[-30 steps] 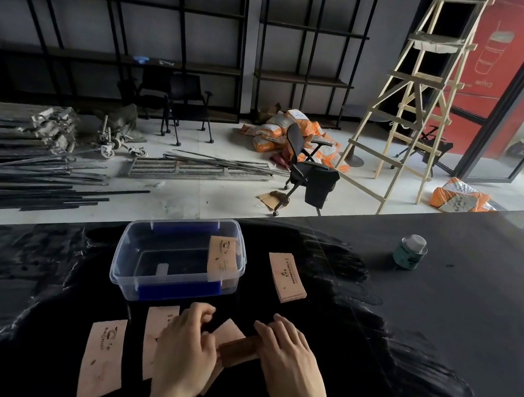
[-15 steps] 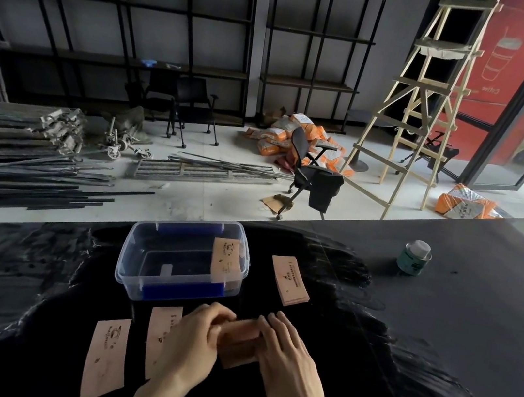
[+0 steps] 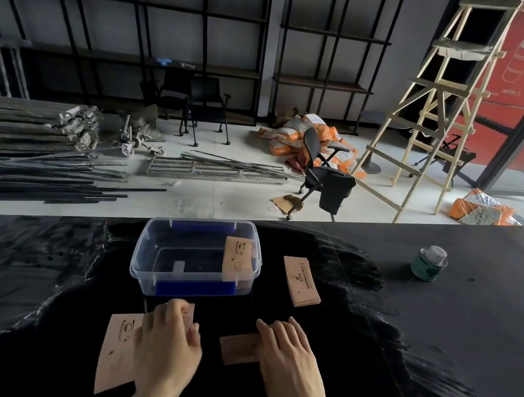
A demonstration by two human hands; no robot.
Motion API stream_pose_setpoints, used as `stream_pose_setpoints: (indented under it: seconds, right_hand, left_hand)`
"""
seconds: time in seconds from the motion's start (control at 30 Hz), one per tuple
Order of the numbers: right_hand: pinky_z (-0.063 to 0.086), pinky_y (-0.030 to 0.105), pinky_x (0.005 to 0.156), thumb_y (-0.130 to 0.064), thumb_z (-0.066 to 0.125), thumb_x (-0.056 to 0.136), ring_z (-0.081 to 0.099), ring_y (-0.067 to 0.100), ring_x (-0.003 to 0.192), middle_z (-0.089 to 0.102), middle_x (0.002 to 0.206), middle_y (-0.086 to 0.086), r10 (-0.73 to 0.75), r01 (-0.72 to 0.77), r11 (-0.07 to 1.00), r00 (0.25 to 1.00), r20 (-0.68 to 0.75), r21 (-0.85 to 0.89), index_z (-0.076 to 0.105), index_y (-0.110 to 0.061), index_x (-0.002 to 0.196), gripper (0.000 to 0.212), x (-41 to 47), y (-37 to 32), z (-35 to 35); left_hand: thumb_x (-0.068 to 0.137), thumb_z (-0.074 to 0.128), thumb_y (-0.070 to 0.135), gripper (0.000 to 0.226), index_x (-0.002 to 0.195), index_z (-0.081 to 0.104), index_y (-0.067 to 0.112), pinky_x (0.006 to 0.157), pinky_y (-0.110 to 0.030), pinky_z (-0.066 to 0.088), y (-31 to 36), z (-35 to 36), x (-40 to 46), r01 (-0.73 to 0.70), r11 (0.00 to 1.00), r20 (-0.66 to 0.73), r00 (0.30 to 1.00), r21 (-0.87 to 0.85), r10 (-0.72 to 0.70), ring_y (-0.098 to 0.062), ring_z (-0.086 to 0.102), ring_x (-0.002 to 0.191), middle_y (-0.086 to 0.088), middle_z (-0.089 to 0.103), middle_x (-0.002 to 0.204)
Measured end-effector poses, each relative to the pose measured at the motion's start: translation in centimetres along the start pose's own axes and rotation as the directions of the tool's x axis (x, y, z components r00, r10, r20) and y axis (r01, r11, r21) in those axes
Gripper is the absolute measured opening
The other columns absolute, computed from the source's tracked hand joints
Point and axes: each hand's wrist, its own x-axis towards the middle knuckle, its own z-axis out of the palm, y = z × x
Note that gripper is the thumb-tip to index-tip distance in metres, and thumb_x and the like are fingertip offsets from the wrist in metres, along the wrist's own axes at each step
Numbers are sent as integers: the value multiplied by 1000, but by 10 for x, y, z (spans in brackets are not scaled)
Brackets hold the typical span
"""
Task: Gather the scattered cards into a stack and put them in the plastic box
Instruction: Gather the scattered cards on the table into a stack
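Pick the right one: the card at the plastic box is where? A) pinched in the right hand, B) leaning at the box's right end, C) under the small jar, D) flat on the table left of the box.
B: the card stands tilted at the right end of the plastic box, well away from the jar and the right hand.

Tan cards (image 3: 301, 281) lie scattered around the clear plastic box (image 3: 151, 278)

Dim room, daylight from the right doorway, wide-angle edge bending, glossy dark tabletop (image 3: 439, 329)
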Motion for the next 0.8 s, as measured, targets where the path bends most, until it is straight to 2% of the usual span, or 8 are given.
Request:
stream_pose_setpoints:
  seconds: [0.07, 0.17, 0.33, 0.47, 0.57, 0.67, 0.73, 0.8]
  right_hand:
    - [41, 41, 117, -27, 68, 90, 65, 20, 114, 70, 117, -1, -4, 4, 1000, 1000, 3, 14, 58, -12, 139, 52, 3, -5, 0]
    - [41, 42, 117, -27, 67, 91, 63, 21, 121, 70, 124, 1, -33, 33, 999, 999, 9, 20, 56, -12, 141, 54, 9, -13, 6]
    - [44, 42, 115, -25, 74, 88, 60, 23, 130, 67, 136, 6, -59, 60, 996, 998, -19, 67, 61, -11, 139, 54, 16, -25, 12]
    - [30, 39, 120, -31, 55, 94, 46, 25, 144, 52, 154, 12, -69, 73, 995, 996, -63, 70, 46, -8, 150, 61, 18, -33, 16]
    - [27, 40, 121, -34, 44, 95, 43, 26, 146, 49, 156, 11, -32, 37, 996, 998, -60, 77, 35, -10, 155, 65, 21, -38, 16]
    - [32, 41, 123, -32, 60, 93, 58, 26, 132, 67, 135, 5, -91, 92, 994, 996, -11, 54, 46, -13, 148, 59, 23, -37, 16]
    - [41, 42, 117, -30, 75, 86, 65, 24, 119, 71, 121, 2, -87, 86, 995, 996, 17, 56, 55, -13, 142, 62, 25, -36, 14]
    - [47, 43, 112, -30, 81, 82, 67, 23, 114, 71, 117, 2, -85, 83, 995, 996, 30, 48, 58, -12, 138, 64, 29, -38, 12]
  left_hand:
    - [87, 56, 61, 64, 141, 40, 30, 114, -41, 37, -14, -4, 1, 90, 961, 101, 988, 262, -120, -24, 47, 134, 1, 56, 141]
    - [83, 62, 60, 72, 145, 37, 34, 114, -41, 35, -24, -6, -2, 39, 968, 152, 985, 247, -79, -23, 45, 136, 4, 56, 142]
    - [83, 81, 20, 54, 119, 51, 47, 87, -32, 59, -31, -16, 3, 8, 982, 170, 985, -190, 25, -5, 67, 102, 19, 65, 112]
    - [97, 57, -5, 45, 107, 64, 39, 82, -15, 60, -17, -20, 7, -44, 914, 218, 965, -402, 143, 4, 70, 94, 13, 74, 100]
    - [99, 41, -15, 45, 110, 67, 20, 86, -23, 63, 0, -20, 0, -37, 811, 259, 938, -584, 230, -4, 74, 98, 2, 76, 101]
    - [103, 38, -7, 38, 114, 65, 16, 84, -33, 65, -1, -13, -4, 59, 691, 253, 950, -720, 183, -21, 76, 101, -7, 75, 108]
    - [96, 47, -3, 36, 110, 64, 26, 96, -35, 58, -13, -10, 0, 14, 736, 131, 986, -677, 101, -18, 70, 108, 1, 72, 114]
    - [91, 61, 4, 37, 112, 60, 35, 101, -35, 52, -31, -15, 5, -7, 907, -24, 1000, -422, -4, -16, 64, 115, 7, 68, 119]
